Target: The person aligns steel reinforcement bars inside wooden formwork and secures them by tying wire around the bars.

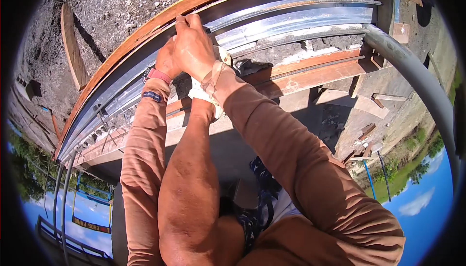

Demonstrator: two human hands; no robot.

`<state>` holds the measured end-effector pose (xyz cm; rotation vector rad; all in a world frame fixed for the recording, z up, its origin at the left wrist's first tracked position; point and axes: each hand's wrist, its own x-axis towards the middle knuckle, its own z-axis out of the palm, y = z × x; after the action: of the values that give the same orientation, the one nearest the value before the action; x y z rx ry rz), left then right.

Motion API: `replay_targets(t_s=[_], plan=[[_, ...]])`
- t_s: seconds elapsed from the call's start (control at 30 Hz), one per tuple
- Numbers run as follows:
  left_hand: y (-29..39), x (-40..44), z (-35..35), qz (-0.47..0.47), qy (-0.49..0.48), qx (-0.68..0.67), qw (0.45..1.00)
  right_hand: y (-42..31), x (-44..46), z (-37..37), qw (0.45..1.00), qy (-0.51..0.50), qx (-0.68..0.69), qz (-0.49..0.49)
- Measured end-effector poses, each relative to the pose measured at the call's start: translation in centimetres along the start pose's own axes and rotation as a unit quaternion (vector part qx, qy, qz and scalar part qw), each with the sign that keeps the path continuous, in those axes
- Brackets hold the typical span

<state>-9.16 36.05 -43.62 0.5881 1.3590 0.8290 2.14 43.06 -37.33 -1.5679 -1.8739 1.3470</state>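
Observation:
My right hand (195,47) is closed at the inner edge of a long curved wooden board (165,19), with its fingertips pinched together over the edge. My left hand (168,61), with a red band and a dark band at its wrist, is pressed against it, partly hidden, its fingers curled. Whatever the fingers hold is too small or covered to make out. Below the hands runs a shiny metal-lined channel (296,19) with a ribbed steel bar (291,4) along it. My bare leg (189,169) reaches up between my arms, the foot in pale footwear (201,93) under my wrists.
Rough concrete (296,47) and a lower wooden board (310,74) follow the channel. A thick grey pipe (412,62) curves down at the right. A loose plank (72,47) lies on gravel at the left. Wood scraps (371,105) are scattered at the right.

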Motion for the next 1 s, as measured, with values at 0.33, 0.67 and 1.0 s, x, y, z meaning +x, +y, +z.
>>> replay_targets(t_s=[0.33,0.67,1.0], plan=[[0.9,0.3,0.2,0.02,0.04,0.379,0.924,0.0,0.3,-2.2,0.998,-0.063,-0.026,-0.016],[3.7,-0.1,1.6,-0.024,0.028,0.411,0.911,0.6,8.5,-6.2,0.965,-0.183,-0.131,-0.132],[3.7,1.0,1.1,-0.059,0.001,0.369,0.928,1.5,8.0,-6.7,0.965,-0.179,-0.137,-0.132]])
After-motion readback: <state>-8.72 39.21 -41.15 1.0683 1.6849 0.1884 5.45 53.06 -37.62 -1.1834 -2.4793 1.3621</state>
